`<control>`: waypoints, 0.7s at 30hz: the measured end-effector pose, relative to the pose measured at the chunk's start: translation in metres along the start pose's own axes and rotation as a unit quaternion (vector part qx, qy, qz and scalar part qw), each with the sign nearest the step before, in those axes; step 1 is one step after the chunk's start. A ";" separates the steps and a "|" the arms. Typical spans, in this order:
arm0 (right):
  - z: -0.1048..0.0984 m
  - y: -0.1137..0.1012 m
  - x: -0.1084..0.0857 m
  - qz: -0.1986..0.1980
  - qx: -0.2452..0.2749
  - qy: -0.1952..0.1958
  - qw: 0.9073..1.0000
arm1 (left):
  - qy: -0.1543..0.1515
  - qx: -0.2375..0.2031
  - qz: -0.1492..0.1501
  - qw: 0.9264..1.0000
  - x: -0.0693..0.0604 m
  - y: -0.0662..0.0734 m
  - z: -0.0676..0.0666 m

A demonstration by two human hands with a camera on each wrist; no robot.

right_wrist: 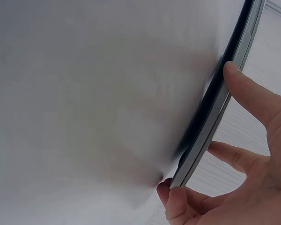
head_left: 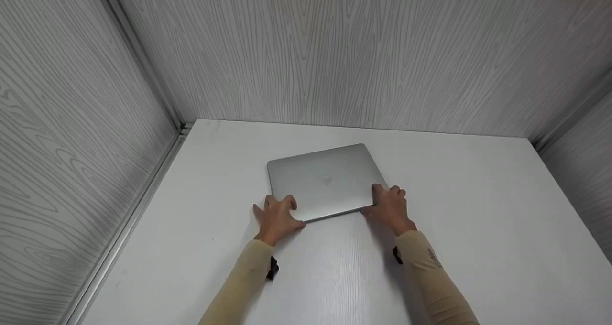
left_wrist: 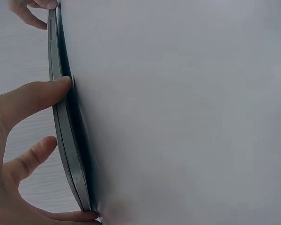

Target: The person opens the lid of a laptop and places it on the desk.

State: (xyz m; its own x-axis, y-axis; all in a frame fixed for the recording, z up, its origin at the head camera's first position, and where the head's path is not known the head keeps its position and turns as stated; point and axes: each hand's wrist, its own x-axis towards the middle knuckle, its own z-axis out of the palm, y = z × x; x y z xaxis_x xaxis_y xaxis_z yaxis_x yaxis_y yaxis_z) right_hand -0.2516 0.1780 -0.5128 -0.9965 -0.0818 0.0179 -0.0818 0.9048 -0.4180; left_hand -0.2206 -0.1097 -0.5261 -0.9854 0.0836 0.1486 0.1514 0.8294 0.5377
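A closed silver laptop (head_left: 330, 172) lies at a slant on the white table in the head view, a faint logo in the middle of its lid. My left hand (head_left: 277, 218) grips its near left corner, thumb at the front edge and fingers over the lid and left side. At the near right corner my right hand (head_left: 389, 208) holds it the same way. In the left wrist view the thumb (left_wrist: 42, 96) presses the thin edge. In the right wrist view the thumb (right_wrist: 248, 89) lies against the edge, with fingertips curled round the corner.
The white table (head_left: 478, 210) extends around the laptop. Grey wood-grain panels stand behind it (head_left: 334, 52) and on both sides. A metal frame rail (head_left: 138, 215) runs along the left edge. A small dark device (head_left: 272, 268) sits at the left wrist.
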 end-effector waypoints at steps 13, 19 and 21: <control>-0.012 0.014 -0.010 0.017 0.031 -0.013 0.999 | -0.007 0.001 0.012 1.000 0.009 0.011 0.008; -0.017 0.018 -0.018 0.035 0.037 -0.012 0.999 | -0.021 0.001 0.018 1.000 0.012 0.016 0.009; -0.018 0.020 -0.021 0.038 0.036 -0.008 0.999 | -0.027 -0.001 0.023 0.999 0.012 0.017 0.009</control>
State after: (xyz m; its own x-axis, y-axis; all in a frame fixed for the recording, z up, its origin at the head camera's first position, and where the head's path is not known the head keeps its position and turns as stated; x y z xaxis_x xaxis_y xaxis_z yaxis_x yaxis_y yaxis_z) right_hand -0.2326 0.2052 -0.5050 -0.9993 -0.0212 -0.0318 -0.0033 0.8762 -0.4819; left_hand -0.2306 -0.0892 -0.5230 -0.9801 0.1520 0.1280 0.1972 0.8225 0.5334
